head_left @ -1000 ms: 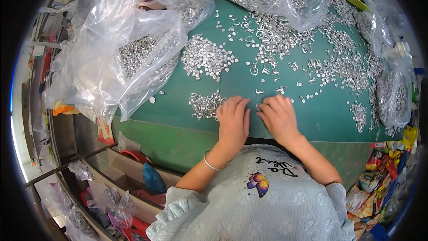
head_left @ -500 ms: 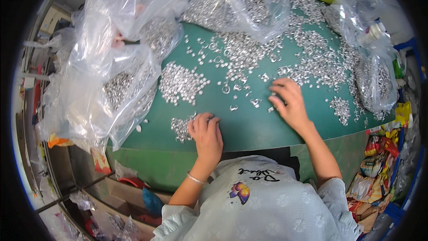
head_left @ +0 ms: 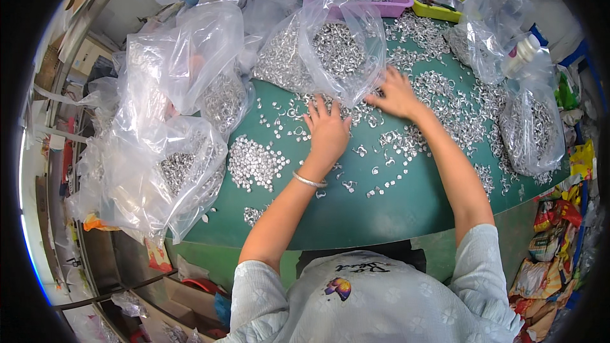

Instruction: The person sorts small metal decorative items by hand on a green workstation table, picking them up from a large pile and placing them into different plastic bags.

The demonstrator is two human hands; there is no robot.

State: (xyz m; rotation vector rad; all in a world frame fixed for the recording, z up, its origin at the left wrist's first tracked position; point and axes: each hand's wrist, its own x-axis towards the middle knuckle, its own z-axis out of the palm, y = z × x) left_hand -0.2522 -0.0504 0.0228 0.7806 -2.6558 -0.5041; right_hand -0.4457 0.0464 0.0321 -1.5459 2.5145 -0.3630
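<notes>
My left hand point(head_left: 329, 132), with a silver bangle point(head_left: 310, 180) on its wrist, lies palm down with its fingers apart at a loose heap of small curved silver metal pieces point(head_left: 367, 114). My right hand point(head_left: 400, 96) reaches to the right lower edge of a clear plastic bag point(head_left: 340, 51) full of such pieces. Its fingers are spread, and neither hand shows anything held. Left of my left hand lies a heap of small, roundish silver pieces point(head_left: 256, 162). A smaller cluster of pieces point(head_left: 252, 216) sits near the table's front edge, beside my left forearm.
At the back stand a purple basin point(head_left: 406, 1) and a yellow-green tray point(head_left: 438, 14) with tools. More filled clear bags lie left point(head_left: 184, 171) and right point(head_left: 534, 127) on the green table point(head_left: 381, 216). A wide spread of silver pieces point(head_left: 457, 111) covers the right side.
Both hands have moved forward, away from the table's front edge, to the heap below the middle bag. My left hand has left the small front cluster. The view has shifted, showing more of the basins.
</notes>
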